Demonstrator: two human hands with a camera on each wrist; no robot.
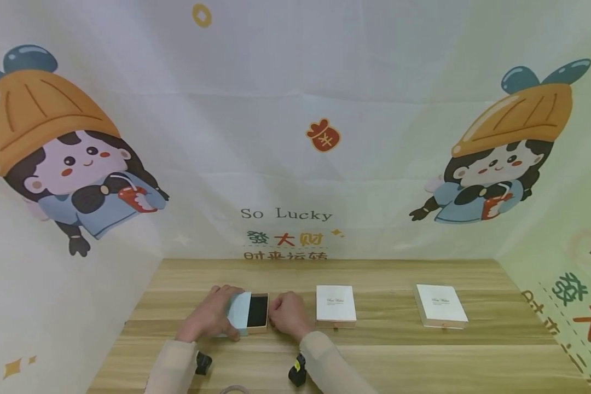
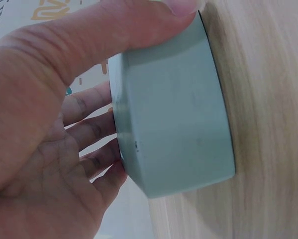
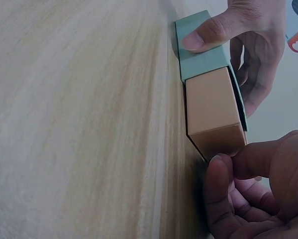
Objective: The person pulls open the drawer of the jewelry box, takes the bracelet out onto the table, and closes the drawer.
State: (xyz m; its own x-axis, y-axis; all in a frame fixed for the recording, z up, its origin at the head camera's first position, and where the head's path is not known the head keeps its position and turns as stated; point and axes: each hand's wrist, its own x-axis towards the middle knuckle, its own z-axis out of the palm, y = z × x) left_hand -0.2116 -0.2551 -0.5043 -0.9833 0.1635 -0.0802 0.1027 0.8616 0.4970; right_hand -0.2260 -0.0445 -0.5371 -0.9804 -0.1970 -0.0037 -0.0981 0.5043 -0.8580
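Has pale, creased fabric walls (image 1: 276, 148) at left, right and far, printed with cartoon figures (image 1: 74, 164) in orange hats and dark "So Lucky" lettering (image 1: 287, 214), above a light-brown wood-grain tabletop (image 1: 389, 306).

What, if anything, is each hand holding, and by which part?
The left hand grips the light-blue sleeve by its near and far sides. The right hand curls at the end of the tan drawer; whether it's gripping can't be told.
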